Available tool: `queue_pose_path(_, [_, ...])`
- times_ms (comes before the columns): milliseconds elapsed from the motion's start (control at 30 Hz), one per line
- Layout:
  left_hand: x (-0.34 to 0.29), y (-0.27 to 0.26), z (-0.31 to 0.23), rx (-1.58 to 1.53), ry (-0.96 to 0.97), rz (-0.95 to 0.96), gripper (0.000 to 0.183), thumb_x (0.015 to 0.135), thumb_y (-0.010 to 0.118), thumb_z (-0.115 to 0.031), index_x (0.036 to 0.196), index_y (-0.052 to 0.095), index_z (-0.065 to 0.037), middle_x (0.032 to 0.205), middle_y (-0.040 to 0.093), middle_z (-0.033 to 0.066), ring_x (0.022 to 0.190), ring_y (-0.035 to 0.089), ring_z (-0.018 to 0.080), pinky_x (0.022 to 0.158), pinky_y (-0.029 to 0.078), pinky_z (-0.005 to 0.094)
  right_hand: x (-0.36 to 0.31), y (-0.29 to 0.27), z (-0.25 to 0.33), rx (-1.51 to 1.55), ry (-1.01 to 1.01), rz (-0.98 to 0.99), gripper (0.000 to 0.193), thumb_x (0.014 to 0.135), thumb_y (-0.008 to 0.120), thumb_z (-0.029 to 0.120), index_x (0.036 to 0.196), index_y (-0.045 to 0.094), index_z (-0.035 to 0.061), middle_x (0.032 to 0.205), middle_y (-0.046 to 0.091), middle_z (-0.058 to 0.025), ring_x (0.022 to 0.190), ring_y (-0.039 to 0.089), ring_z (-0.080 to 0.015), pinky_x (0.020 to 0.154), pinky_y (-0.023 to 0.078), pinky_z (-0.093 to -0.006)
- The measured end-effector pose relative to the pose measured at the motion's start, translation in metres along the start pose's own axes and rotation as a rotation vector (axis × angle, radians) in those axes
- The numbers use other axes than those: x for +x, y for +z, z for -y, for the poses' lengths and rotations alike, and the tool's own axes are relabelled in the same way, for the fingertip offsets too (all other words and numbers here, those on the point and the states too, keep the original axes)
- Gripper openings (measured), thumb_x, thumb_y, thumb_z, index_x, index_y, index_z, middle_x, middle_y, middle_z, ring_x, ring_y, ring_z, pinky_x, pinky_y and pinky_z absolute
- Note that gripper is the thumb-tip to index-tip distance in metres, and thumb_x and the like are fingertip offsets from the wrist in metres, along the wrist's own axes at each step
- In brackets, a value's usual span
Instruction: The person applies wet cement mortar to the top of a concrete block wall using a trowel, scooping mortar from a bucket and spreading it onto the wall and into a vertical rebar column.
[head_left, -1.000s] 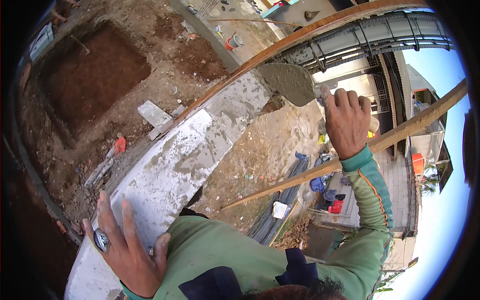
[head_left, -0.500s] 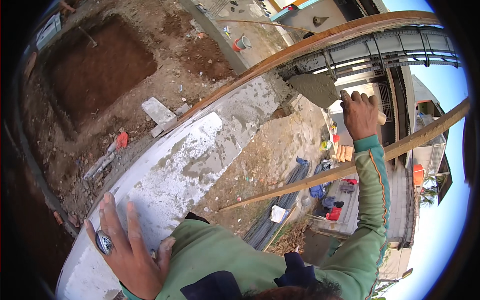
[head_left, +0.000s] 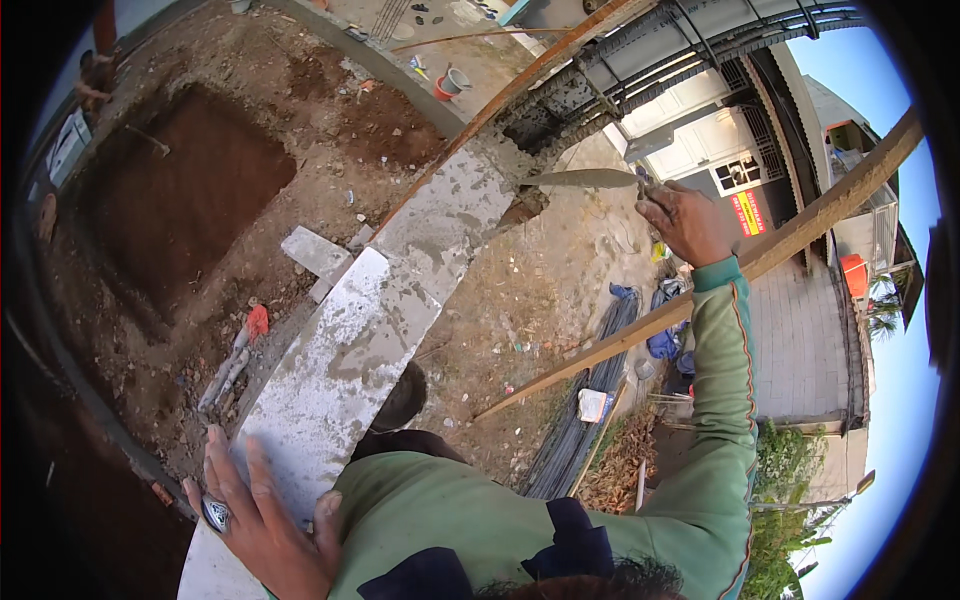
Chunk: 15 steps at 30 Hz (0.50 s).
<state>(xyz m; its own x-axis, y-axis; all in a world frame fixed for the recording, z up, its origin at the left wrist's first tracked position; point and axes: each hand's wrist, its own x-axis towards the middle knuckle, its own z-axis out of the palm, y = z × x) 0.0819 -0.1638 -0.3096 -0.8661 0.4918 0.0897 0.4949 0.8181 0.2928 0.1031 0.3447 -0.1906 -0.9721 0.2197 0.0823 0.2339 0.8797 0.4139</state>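
With fingers spread, my left hand (head_left: pixel 262 515) rests on the top of a pale block wall (head_left: pixel 325 375) and wears a large ring. My right hand (head_left: pixel 685 228) is closed round the handle of a trowel (head_left: pixel 590 179). The trowel's blade shows nearly edge-on, its tip by the wall's far end, where rough grey mortar (head_left: pixel 500 155) sits. Beyond that end, a cage of steel bars (head_left: pixel 660 75) runs on beside a wooden board (head_left: pixel 560 62). The handle is mostly hidden in my fingers.
A timber pole (head_left: pixel 600 362) slants under my right forearm. Below the wall lie a bundle of steel bars (head_left: pixel 570 435) and a dark bucket (head_left: pixel 402 398). On the left is a dug pit (head_left: pixel 200 190); another person (head_left: pixel 95 80) is far off there.
My right hand has moved left and slightly down, turning the trowel from its grey-coated flat face to nearly edge-on. The view has shifted, and my left hand stays on the wall.
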Motion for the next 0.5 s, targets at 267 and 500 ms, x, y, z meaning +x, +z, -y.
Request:
queue_pose_path(267, [-0.008,0.011,0.0,0.048,-0.04,-0.007,0.077,0.083,0.063,-0.043,0.144,0.039,-0.002,0.153,0.031,0.0246,0.135,0.039,0.0442,0.114,0.018,0.0573,0.051,-0.035,-0.025,-0.386,-0.034,0.044,0.03,0.087,0.063,0.045,0.089,0.072,0.0167,0.08,0.069,-0.0071,0.081,0.068,-0.024,0.086,0.045,-0.0427])
queue_pose_path(500, [-0.017,0.009,-0.008,0.08,-0.031,-0.079,0.078,0.079,0.067,-0.036,0.144,0.04,-0.002,0.152,0.033,0.0234,0.135,0.038,0.0434,0.115,0.02,0.0543,0.09,-0.032,-0.045,-0.486,0.019,-0.053,0.016,0.083,0.068,0.032,0.084,0.071,0.0171,0.079,0.071,-0.0058,0.079,0.069,-0.0233,0.086,0.042,-0.0411])
